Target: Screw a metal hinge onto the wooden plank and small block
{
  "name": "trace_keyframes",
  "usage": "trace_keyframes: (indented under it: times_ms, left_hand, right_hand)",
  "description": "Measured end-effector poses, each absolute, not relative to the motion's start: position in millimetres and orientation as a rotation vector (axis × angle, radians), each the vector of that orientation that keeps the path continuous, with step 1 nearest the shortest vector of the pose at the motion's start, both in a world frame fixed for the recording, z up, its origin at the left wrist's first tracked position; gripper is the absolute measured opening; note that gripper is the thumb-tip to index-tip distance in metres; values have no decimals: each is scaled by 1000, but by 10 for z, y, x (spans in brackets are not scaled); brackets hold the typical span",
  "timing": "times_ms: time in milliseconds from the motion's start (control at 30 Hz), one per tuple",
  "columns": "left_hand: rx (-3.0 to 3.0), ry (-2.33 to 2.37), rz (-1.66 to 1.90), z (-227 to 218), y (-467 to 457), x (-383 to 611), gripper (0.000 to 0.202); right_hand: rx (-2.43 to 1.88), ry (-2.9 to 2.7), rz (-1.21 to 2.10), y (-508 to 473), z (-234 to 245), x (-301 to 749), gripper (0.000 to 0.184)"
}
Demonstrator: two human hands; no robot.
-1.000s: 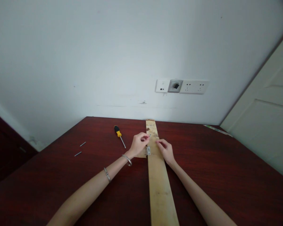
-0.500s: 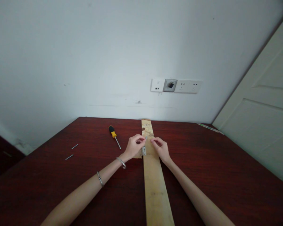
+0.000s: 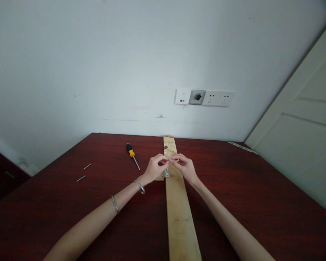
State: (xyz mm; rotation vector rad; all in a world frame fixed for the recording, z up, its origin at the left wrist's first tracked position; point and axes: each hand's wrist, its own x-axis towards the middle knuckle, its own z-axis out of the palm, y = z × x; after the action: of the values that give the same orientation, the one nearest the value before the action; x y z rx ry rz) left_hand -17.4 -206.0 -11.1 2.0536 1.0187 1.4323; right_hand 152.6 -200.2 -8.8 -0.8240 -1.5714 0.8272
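Right hand [image 3: 187, 168] risen off plank [image 3: 179, 210], fingertips now meeting left hand [image 3: 154, 168], pinching tiny screw [image 3: 170, 158] above hinge [image 3: 166, 172].

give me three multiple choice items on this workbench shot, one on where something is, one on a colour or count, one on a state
1. Where does the screwdriver lie?
A. on the table left of the plank
B. on top of the plank
C. in the right hand

2. How many loose nails lie at the table's left?
A. none
B. two
C. five

3. How are the two hands placed?
A. flat and far apart
B. fingertips meeting over the plank
C. both off the table's edge

Answers:
1 A: it rests on the red-brown table, left of the plank.
2 B: two thin nails show there.
3 B: left hand and right hand pinch together above the small hinge.
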Motion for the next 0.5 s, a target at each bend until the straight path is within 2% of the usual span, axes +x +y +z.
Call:
trace_keyframes:
  times_ms: [500]
  left_hand:
    - [2091,926,1289,-30,-2045,-230,16]
  right_hand:
    - [-922,-1554,880,-1983,-141,1548,24]
